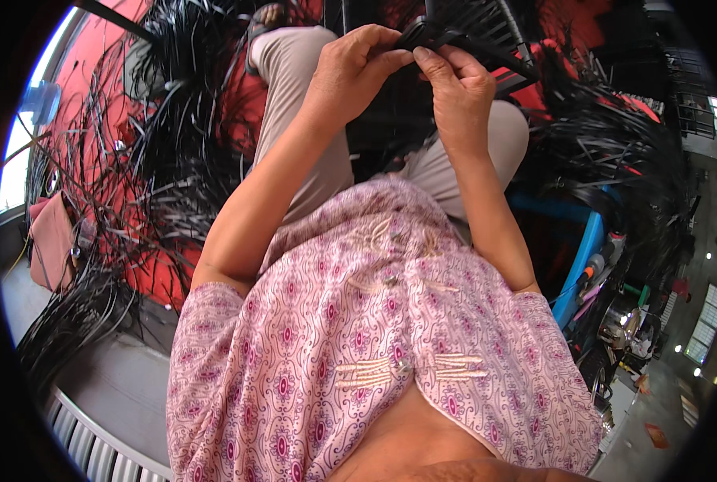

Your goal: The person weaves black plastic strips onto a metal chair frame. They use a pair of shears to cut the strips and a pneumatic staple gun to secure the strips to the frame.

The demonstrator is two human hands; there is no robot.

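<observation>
Near the top middle, my left hand (355, 71) is closed, its thumb and fingers pinching a black strip (414, 34). My right hand (458, 87) meets it there, thumb and fingertips also pressed together on the strip. The strip lies against a black frame (491, 55) with bars, which extends up and to the right from my fingers. Exactly how the strip runs round the frame is hidden by my fingertips and the dark background. The two thumbs nearly touch.
Loose black strips lie in heaps at the left (186, 104) and right (616, 153), over a red floor covering (161, 273). A blue crate (577, 269) stands by my right side. A pink bag (51, 241) is at far left, a slatted grey seat (105, 454) at lower left.
</observation>
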